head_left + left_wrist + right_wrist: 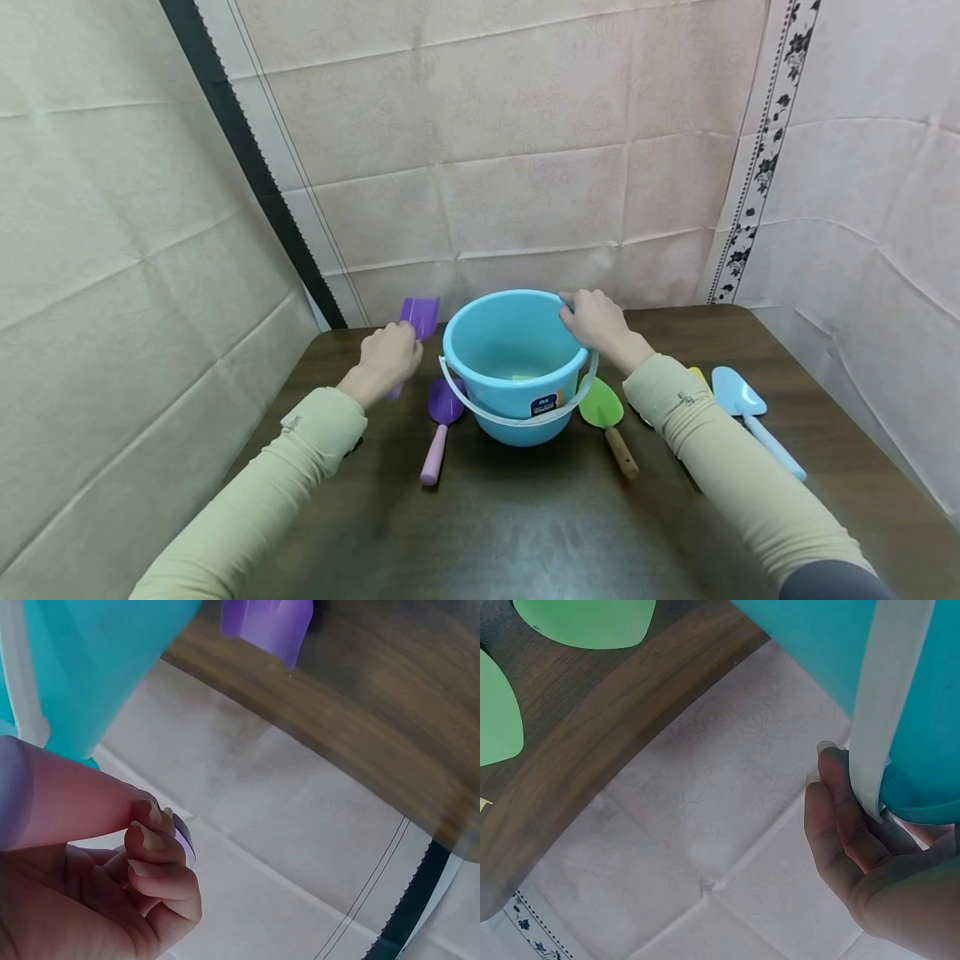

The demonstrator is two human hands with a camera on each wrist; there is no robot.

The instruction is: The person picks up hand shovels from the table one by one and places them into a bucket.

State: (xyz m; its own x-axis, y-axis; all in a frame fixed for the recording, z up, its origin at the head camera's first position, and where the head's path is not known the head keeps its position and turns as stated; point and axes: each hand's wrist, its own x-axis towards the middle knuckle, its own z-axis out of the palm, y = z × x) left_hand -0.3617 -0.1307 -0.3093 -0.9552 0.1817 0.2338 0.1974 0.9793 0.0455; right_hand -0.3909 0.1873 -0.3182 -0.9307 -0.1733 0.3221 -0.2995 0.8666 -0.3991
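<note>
A light blue bucket (pixel 491 371) stands upright near the table's back edge, its white carrying handle (pixel 525 420) lowered across the front. My right hand (pixel 596 325) grips the bucket's rim at the right; in the right wrist view, its fingers curl beside the handle's end. To the left of the bucket, my left hand (pixel 386 358) holds a purple toy shovel (pixel 421 314), blade pointing away. The left wrist view shows the shovel's pinkish-purple handle (pixel 75 793) within the curled fingers. A small pale green-yellow patch shows at the bucket's bottom; what it is I cannot tell.
A second purple shovel (pixel 446 406) lies left of the bucket. On the right are a green trowel (pixel 602 404) with a wooden handle, a light blue trowel (pixel 738 392) and a yellow piece (pixel 699 377) partly behind my right arm. Cloth walls (pixel 510 200) surround the dark table (pixel 480 533).
</note>
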